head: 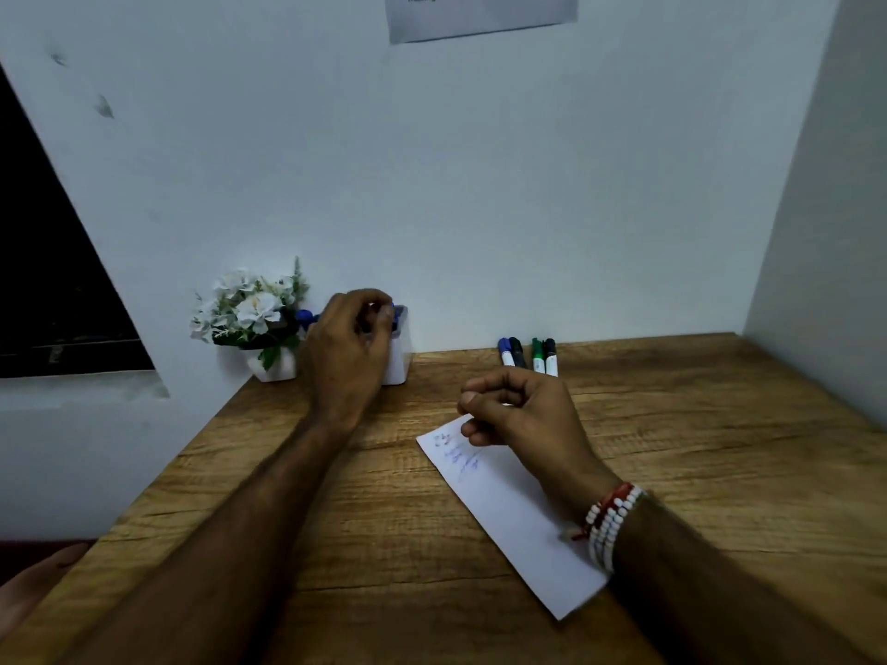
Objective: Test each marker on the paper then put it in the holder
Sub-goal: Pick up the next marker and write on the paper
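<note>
A white holder (401,362) stands against the wall at the back of the desk, mostly hidden behind my left hand (350,348). That hand is closed on a blue marker (394,313) at the holder's top opening. Another blue cap (303,317) pokes out to the left of the hand. Several markers (528,357) with blue, black and green caps lie side by side at the back. A white paper strip (518,520) with blue scribbles lies on the desk. Above its far end hovers my right hand (518,415), fingers curled, with nothing seen in it.
A small white pot of white artificial flowers (254,319) sits left of the holder. The wooden desk (720,448) meets a white wall at the back and a side panel (825,232) on the right. A beaded bracelet (609,525) circles my right wrist.
</note>
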